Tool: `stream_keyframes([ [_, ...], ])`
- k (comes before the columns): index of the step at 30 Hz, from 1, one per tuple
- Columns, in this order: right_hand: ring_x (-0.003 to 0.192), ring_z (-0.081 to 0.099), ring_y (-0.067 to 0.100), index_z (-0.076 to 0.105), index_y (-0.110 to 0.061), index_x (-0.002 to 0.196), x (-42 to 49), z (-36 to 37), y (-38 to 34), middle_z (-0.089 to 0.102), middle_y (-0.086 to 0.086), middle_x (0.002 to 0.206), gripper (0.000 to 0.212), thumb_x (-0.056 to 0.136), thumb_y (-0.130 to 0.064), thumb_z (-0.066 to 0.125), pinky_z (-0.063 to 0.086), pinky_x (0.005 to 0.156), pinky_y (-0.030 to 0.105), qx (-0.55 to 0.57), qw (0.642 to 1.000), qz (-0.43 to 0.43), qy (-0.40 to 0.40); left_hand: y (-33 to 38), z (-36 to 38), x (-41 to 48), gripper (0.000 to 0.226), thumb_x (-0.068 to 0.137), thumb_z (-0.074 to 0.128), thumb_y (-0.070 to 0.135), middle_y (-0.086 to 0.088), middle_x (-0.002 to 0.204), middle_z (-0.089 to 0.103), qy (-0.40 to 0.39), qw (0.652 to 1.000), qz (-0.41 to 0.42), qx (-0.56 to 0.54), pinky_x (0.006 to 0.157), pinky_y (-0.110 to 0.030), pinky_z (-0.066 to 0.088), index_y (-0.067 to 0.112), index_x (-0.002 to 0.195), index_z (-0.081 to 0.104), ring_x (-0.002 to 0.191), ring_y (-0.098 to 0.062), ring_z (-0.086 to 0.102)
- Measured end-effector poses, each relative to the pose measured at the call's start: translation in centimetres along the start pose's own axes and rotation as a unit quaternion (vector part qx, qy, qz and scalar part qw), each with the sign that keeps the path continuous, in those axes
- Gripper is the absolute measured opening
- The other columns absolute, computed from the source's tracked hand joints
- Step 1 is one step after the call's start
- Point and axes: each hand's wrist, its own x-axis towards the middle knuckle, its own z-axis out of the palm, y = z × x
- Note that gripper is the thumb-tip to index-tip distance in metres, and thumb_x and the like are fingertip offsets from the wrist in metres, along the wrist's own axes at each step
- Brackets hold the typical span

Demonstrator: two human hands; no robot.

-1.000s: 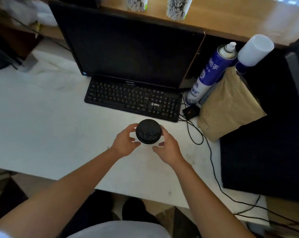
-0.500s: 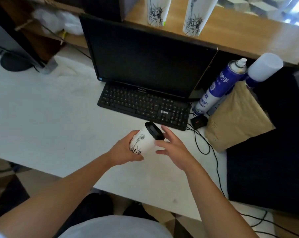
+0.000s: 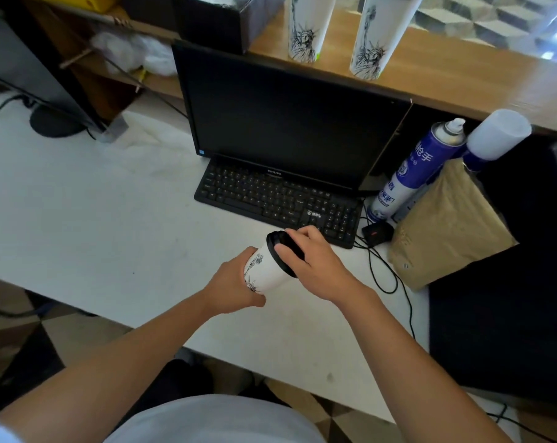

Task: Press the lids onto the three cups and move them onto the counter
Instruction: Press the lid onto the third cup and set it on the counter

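A white paper cup (image 3: 266, 270) with a black statue print is held tilted above the white desk (image 3: 94, 225), its black lid (image 3: 282, 249) facing up and to the right. My left hand (image 3: 230, 284) grips the cup's lower body. My right hand (image 3: 315, 262) lies over the lid, fingers curled on its rim. Two more printed white cups (image 3: 306, 25) (image 3: 374, 36) stand upright on the wooden counter (image 3: 462, 78) behind the monitor; the right one has a dark lid, the left one's top is out of frame.
A black monitor (image 3: 286, 123) and keyboard (image 3: 277, 203) stand just beyond my hands. To the right are a blue spray can (image 3: 417, 167), a white-capped can (image 3: 494, 139), a brown paper bag (image 3: 446, 225), black cables (image 3: 385, 270) and a dark block.
The cup went from upright on the desk to lifted and tilted in my left hand. My right hand moved from beside the lid onto it. My view shifted up toward the counter.
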Motion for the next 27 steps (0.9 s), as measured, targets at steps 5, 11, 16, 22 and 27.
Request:
stream_keyframes([
  [5, 0.116, 0.044, 0.007, 0.049, -0.025, 0.142, -1.0, -0.5, 0.1, 0.037, -0.014, 0.126, 0.065, 0.093, -0.066, 0.038, 0.038, 0.090, 0.022, -0.004, 0.999, -0.029, -0.021, 0.0, -0.6, 0.1, 0.064, 0.058, 0.082, 0.003, -0.001, 0.094, 0.067, -0.116, 0.991, -0.004, -0.058, 0.058, -0.033, 0.057, 0.033, 0.110, 0.059, 0.072, -0.015, 0.067],
  [11, 0.125, 0.040, 0.015, 0.049, -0.021, 0.140, -1.3, -0.1, -0.1, 0.036, -0.008, 0.129, 0.052, 0.102, -0.055, 0.040, 0.040, 0.098, 0.031, -0.017, 1.000, -0.014, -0.002, 0.2, 1.3, -0.7, 0.063, 0.052, 0.085, 0.020, 0.009, 0.091, 0.066, 0.003, 1.000, 0.002, -0.023, 0.056, -0.021, 0.055, 0.044, 0.099, 0.050, 0.079, -0.010, 0.066],
  [16, 0.126, 0.040, 0.014, 0.040, -0.026, 0.153, -1.3, 0.4, -0.4, 0.034, -0.008, 0.133, 0.067, 0.096, -0.061, 0.049, 0.039, 0.103, 0.031, 0.039, 0.999, 0.017, 0.014, -0.6, 3.0, -1.4, 0.068, 0.053, 0.086, 0.025, 0.014, 0.094, 0.065, 0.073, 0.994, 0.000, -0.076, 0.054, -0.013, 0.050, 0.050, 0.101, 0.046, 0.082, 0.002, 0.064],
  [22, 0.114, 0.066, 0.022, 0.066, -0.024, 0.128, -2.2, 2.2, 0.2, 0.068, 0.003, 0.129, 0.029, 0.108, -0.029, 0.047, 0.060, 0.074, 0.031, 0.430, 0.890, 0.136, 0.069, -0.2, 2.9, -1.4, 0.084, 0.074, 0.083, 0.008, 0.016, 0.127, 0.051, 0.034, 0.988, 0.041, -0.142, 0.089, -0.023, 0.054, 0.036, 0.135, 0.033, 0.118, -0.003, 0.054],
  [27, 0.116, 0.067, 0.025, 0.064, -0.015, 0.134, -2.6, 3.6, 1.2, 0.069, 0.006, 0.128, 0.031, 0.107, -0.018, 0.048, 0.060, 0.079, 0.031, 0.461, 0.866, 0.167, 0.096, 0.3, 1.9, -1.5, 0.089, 0.070, 0.057, -0.003, 0.013, 0.141, 0.045, -0.038, 0.981, 0.035, -0.189, 0.095, -0.018, 0.045, 0.037, 0.145, 0.031, 0.133, -0.005, 0.040],
])
